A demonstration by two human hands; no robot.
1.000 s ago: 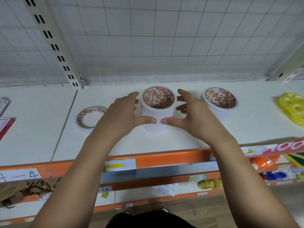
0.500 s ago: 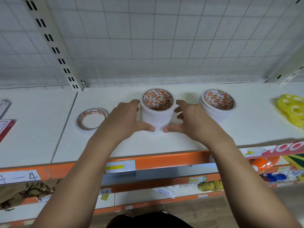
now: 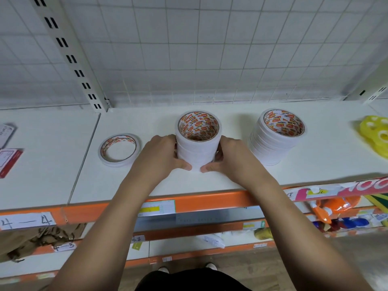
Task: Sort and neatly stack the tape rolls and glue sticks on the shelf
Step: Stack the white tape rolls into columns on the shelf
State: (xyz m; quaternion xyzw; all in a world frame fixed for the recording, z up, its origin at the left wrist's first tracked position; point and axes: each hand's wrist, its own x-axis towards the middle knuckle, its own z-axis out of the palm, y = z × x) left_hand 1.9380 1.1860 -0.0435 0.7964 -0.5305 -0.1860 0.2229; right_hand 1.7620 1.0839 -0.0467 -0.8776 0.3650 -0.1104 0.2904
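**A:** Head view first. What is hidden or cut off?

**B:** The fingers of both hands go behind the middle stack of tape rolls [image 3: 197, 143], so only the thumbs and knuckles show. The yellow plastic piece [image 3: 373, 135] at the far right is cut by the frame edge, and I cannot tell what it is. A red box [image 3: 9, 162] at the far left is also cropped. The goods on the lower shelves are blurred.

**A:** Materials and shapes?

**B:** The middle stack is a straight white cylinder of several rolls, with orange-and-white printed cardboard inside the core. The right stack [image 3: 273, 143] is made of thinner rolls and leans slightly, its layers stepped. 1 single roll [image 3: 117, 164] lies flat to the left, well apart from the others. All 3 sit on the smooth white shelf [image 3: 210, 181], which has an orange front rail [image 3: 210, 201] and a white wire grid [image 3: 210, 49] behind it.

**A:** And the hands?

**B:** The left hand [image 3: 159, 156] and right hand [image 3: 233, 158] cup the middle stack from either side, fingers curled round it. Both thumbs press low on its front, tips near each other but apart. The forearms reach in over the rail, and the stack stands on the shelf between the single roll and the right stack.
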